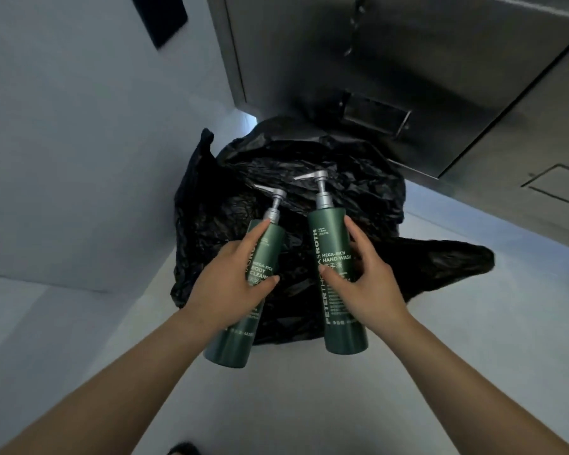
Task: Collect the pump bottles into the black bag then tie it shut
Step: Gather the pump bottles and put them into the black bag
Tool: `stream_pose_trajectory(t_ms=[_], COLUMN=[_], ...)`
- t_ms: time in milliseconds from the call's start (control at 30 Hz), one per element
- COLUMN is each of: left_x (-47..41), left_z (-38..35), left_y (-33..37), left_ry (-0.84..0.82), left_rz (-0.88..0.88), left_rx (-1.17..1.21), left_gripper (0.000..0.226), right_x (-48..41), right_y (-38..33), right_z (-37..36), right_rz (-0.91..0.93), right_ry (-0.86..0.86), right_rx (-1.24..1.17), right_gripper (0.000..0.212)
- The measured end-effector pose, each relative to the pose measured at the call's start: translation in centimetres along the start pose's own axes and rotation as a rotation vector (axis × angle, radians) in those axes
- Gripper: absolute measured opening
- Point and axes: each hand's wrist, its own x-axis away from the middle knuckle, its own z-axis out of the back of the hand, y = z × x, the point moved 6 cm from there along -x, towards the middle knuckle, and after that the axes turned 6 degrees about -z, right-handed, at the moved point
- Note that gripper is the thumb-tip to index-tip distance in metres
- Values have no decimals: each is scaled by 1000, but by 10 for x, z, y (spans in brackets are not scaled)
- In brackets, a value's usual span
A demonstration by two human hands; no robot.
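Pale floor (309, 405), plain, dim light. White wall (79, 142) on the left, with a black rectangular panel (160, 14) mounted on it, cut off by the top edge. Brushed-metal cabinet (408, 60) fills the upper right, with a recessed handle (375, 114) low on its front. Thin rectangular outline (559, 185) in the metal surface at far right. Small dark blob (183, 449) at the bottom edge, too cropped to identify.

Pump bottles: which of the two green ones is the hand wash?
The right-hand bottle, gripped by the right hand: its label reads HAND WASH. The left-hand bottle, gripped by the left hand, reads BODY instead.
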Motion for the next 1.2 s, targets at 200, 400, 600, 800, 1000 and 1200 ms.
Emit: stream_pose_trajectory(t_ms=[200, 400, 600, 800, 1000, 1200], left_x=[-49, -34, 4, 1, 5, -6], left_z=[-57, -88, -94, -87, -93, -87], left_y=[-71, -101, -108, -118, -121, -125], left_ry=[77, 18, -32, -34, -30, 15], left_rz=[-59, -119, -28, -46, -26, -13], left_rx=[-250, -450, -369, -397, -360, -316], left_gripper=[89, 88, 87, 89, 92, 92], right_x=[-72, -74, -50, -49, -59, -101], right_y=[70, 106, 129, 138, 138, 100], right_z=[-28, -40, -39, -51, -58, -68], right_rz=[196, 277, 153, 149, 143, 188], right_ry=[-19, 8, 10, -96, -88, -30], right_rx=[165, 246, 212, 320, 361, 344], right_gripper=[83, 81, 76, 78, 79, 74])
